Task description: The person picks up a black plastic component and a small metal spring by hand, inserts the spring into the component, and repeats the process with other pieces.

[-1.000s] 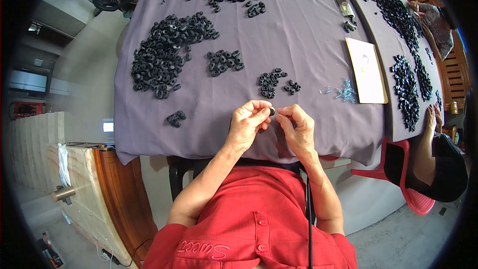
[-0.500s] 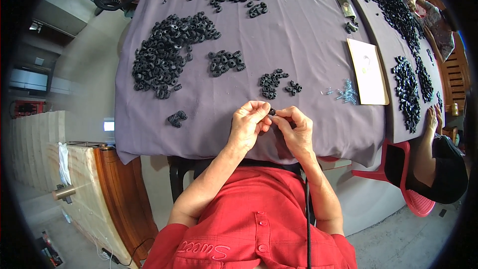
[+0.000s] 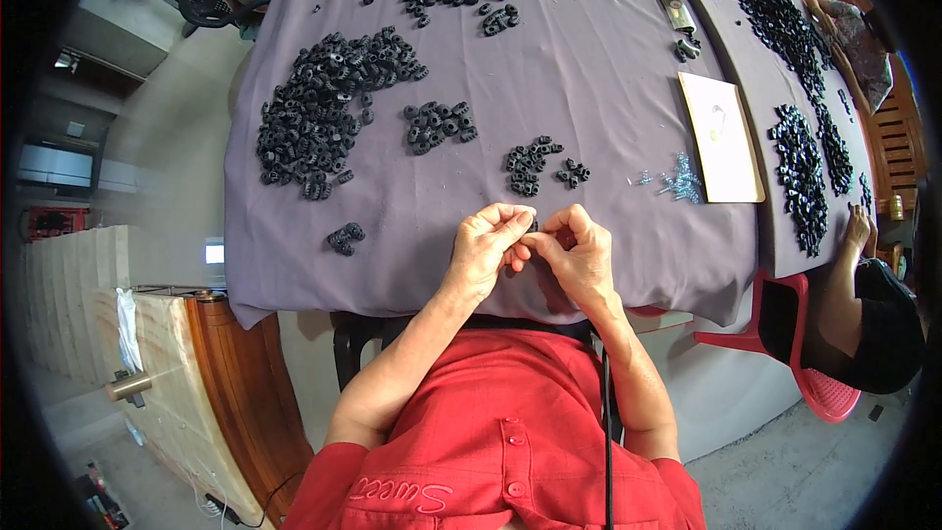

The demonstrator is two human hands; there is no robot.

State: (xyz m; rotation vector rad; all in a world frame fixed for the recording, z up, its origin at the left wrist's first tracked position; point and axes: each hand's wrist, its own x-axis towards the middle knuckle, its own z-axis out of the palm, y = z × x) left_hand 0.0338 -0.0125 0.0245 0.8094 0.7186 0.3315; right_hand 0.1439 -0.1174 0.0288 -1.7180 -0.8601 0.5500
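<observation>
My left hand (image 3: 483,247) pinches a small black ribbed plastic part (image 3: 533,224) between thumb and fingers, above the table's near edge. Right against it, my right hand (image 3: 577,250) is closed, thumb and forefinger pressed together at the part. Whatever those right fingertips hold is too small and too covered to make out. Just beyond the hands lie a loose cluster of black ribbed parts (image 3: 530,162) and a smaller cluster (image 3: 573,173). A few more parts (image 3: 344,238) sit together to the left of my left hand.
A purple-grey cloth (image 3: 589,69) covers the table. Black parts form a large heap (image 3: 329,108), with more piles behind. At right lie small clear-blue pieces (image 3: 680,179), a pale board (image 3: 724,142) and a flat packet (image 3: 672,5). Another person's arm (image 3: 842,270) rests by a second table.
My right fingertips have come in closer to my left ones, and the black part shows less between them. The view has shifted slightly; the clusters on the cloth look unchanged.
</observation>
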